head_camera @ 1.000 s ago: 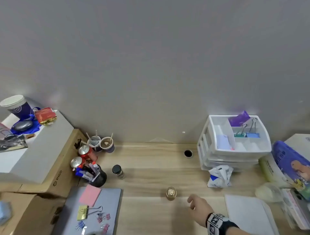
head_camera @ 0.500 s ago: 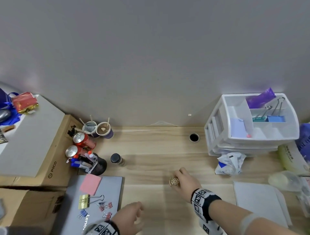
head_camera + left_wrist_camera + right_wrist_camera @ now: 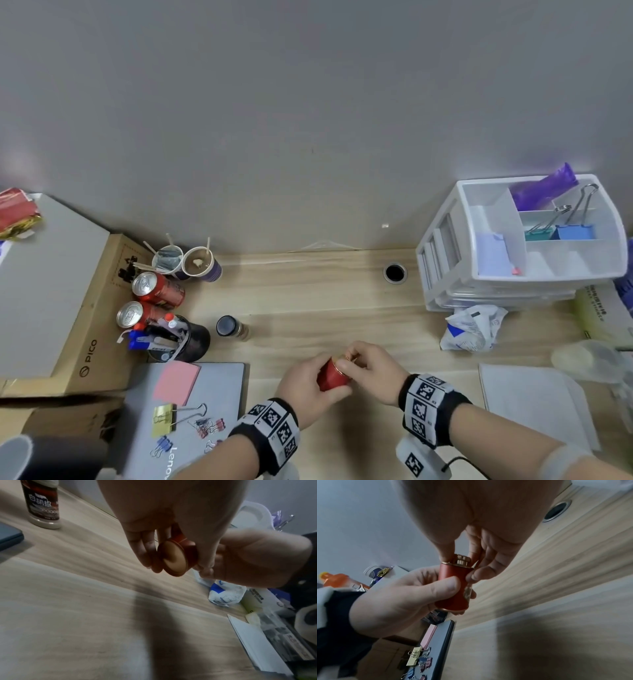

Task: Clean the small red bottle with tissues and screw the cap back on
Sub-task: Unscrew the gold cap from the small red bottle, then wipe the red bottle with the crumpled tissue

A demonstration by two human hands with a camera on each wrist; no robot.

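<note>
The left hand (image 3: 305,390) grips the small red bottle (image 3: 333,374) by its body, above the wooden desk (image 3: 308,301) – the right hand (image 3: 373,371) pinches the gold cap (image 3: 462,560) on its neck, both hands together.

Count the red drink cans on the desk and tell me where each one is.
2. One red drink can lies by the paper cups; the other red drink can is just in front of it, against the black pen holder. Others may be hidden.
</note>
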